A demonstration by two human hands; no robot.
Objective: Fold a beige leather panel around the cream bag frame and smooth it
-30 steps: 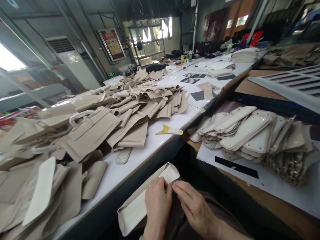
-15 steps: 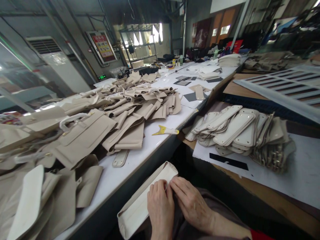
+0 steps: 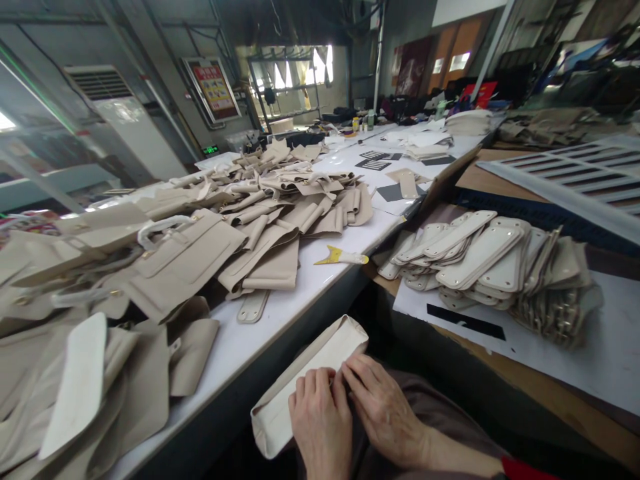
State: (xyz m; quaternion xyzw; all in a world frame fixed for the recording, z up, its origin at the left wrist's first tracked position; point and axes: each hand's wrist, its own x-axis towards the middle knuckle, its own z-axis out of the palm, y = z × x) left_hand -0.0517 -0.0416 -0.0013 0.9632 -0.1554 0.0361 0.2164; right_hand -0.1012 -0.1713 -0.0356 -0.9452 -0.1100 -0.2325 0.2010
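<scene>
At bottom centre, the left hand (image 3: 323, 419) and right hand (image 3: 389, 408), both with narrowly closed fingers, pinch one long beige, white-lined piece (image 3: 327, 349). One yellow-and-white forked tool (image 3: 345, 256) lies near centre.

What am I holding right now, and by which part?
Your left hand and right hand hold the long pale piece by its near long edge, toward the upper end.

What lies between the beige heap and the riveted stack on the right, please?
In the head view, a yellow and white item lies on the table between the beige heap and the riveted stack.
</scene>
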